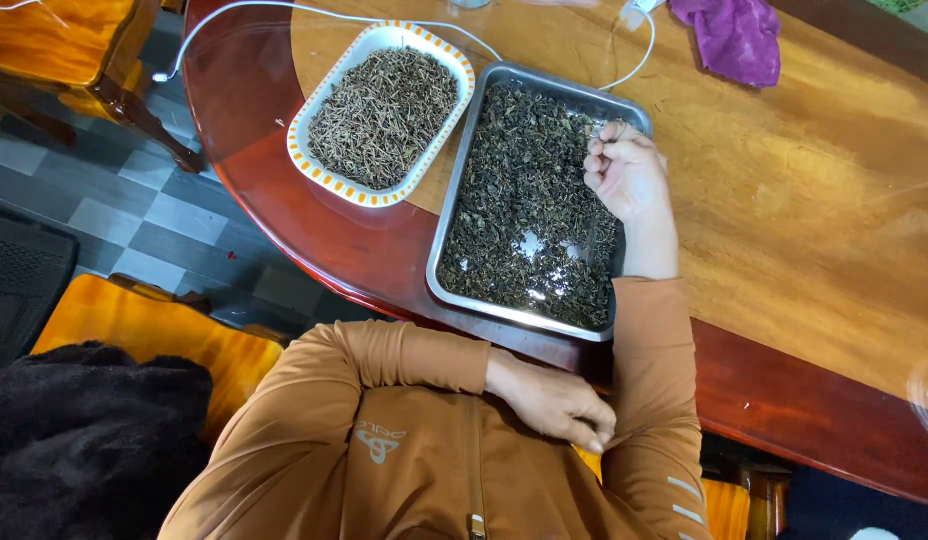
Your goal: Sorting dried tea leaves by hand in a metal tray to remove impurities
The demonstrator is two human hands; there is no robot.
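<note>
Wooden table [814, 200], right hand [624, 170] over steel tray [444, 250], left hand [554, 405] in lap

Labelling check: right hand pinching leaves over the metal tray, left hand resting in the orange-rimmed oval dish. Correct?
Not quite. In the head view, the left hand rests against the person's torso, not in the orange-rimmed oval dish. The right hand is pinching dried leaves over the rectangular metal tray.

Head camera, single view: looks steeply down from above the wearer's chest, close range, onto the tabletop [804, 200] edge and floor [114, 200] beside it.
</note>
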